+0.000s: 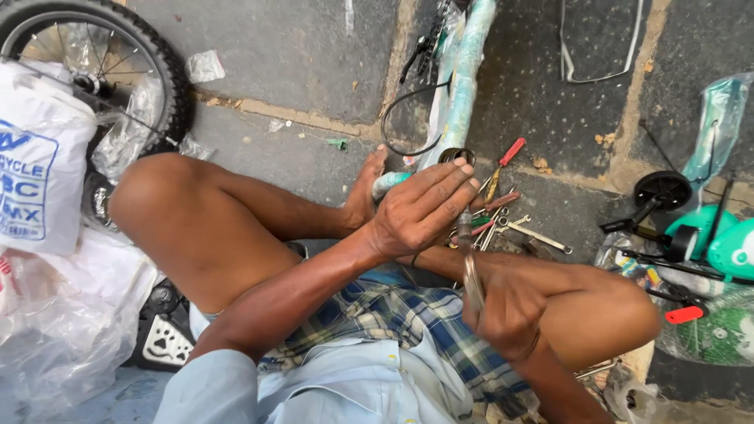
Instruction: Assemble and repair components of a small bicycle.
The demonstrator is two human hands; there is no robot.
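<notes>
I sit on the pavement with both knees raised. A teal bicycle frame wrapped in clear plastic lies in front of me, and my bare foot presses against its near end. My left hand lies flat over that end, fingertips on a dark metal ring at the tube's mouth. Lower down, my right hand is closed around a slim metal tool that points up towards the frame's end.
A spoked bicycle wheel and a white printed bag lie at the left. A red-handled screwdriver and several wrenches are scattered past my hands. A black training wheel and teal parts sit at the right.
</notes>
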